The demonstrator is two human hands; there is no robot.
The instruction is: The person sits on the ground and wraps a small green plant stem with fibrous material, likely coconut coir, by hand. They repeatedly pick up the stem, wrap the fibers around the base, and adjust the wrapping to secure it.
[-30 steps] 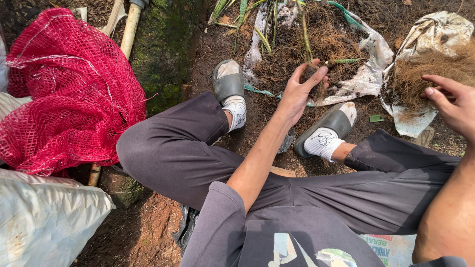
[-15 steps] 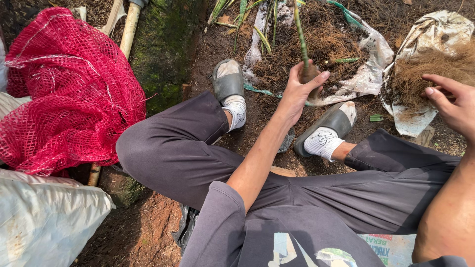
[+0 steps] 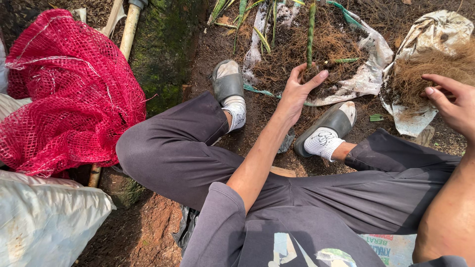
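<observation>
Fingers: left hand [image 3: 297, 91] curls closed around the base of a green plant stem [image 3: 310, 34]; right hand [image 3: 457, 106] hangs open, fingers spread, over brown fibre [image 3: 430, 69].
Head view, stem: upright, rising from a root mass on a white plastic sheet [image 3: 368, 74], between the grey slippers [image 3: 228, 81].
Head view, surroundings: red net sack [image 3: 69, 94] lies well left.
Risk: one-handed grip low down could let the stem tilt or snap.

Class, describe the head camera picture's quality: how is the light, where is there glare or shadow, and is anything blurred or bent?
Head view: soft, even daylight without hard shadows; mild glare on the crumpled white plastic sheet; the red mesh net sack and left hand are sharp; the right hand is slightly soft; wide-angle lens stretches the edges.
</observation>
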